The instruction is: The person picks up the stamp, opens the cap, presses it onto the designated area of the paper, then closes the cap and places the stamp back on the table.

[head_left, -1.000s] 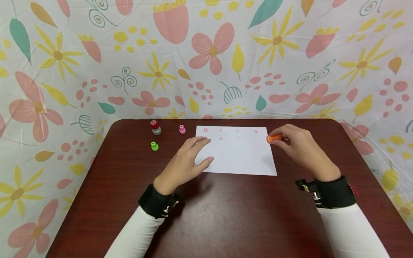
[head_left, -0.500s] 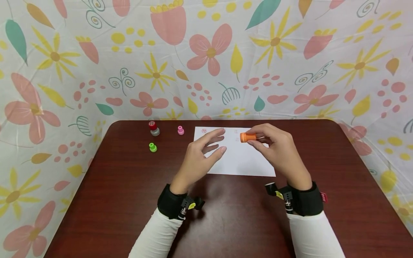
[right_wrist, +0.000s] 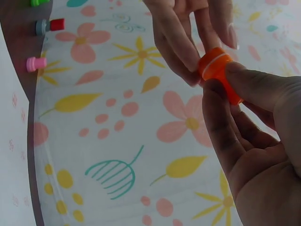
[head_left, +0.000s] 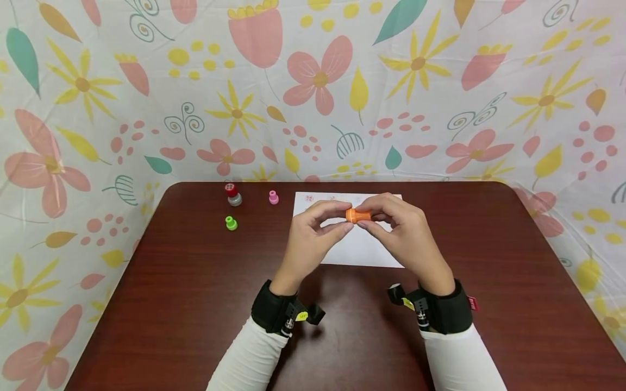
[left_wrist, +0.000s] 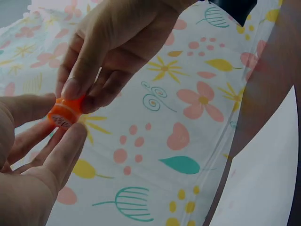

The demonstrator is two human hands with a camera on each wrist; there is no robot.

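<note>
A small orange stamp (head_left: 359,216) is held level above the sheet of white paper (head_left: 362,252). My right hand (head_left: 409,233) pinches its narrower handle between thumb and fingers. At the wider end, the thumb and fingertips of my left hand (head_left: 310,236) grip the rim. The left wrist view shows dark marks on the whitish end face of the orange stamp (left_wrist: 63,115), pointing toward the left palm. Small red prints run along the top of the paper; both hands hide part of them.
Left of the paper on the dark brown table (head_left: 195,304) stand a pink stamp (head_left: 274,197), a green stamp (head_left: 231,223) and a red-and-grey stamp (head_left: 233,194). A flower-patterned cloth (head_left: 313,136) hangs behind the table's far edge.
The right hand has carried the orange stamp leftward from the paper's right edge. My left hand has moved right and risen, and its fingers have closed on the stamp's wide end.
</note>
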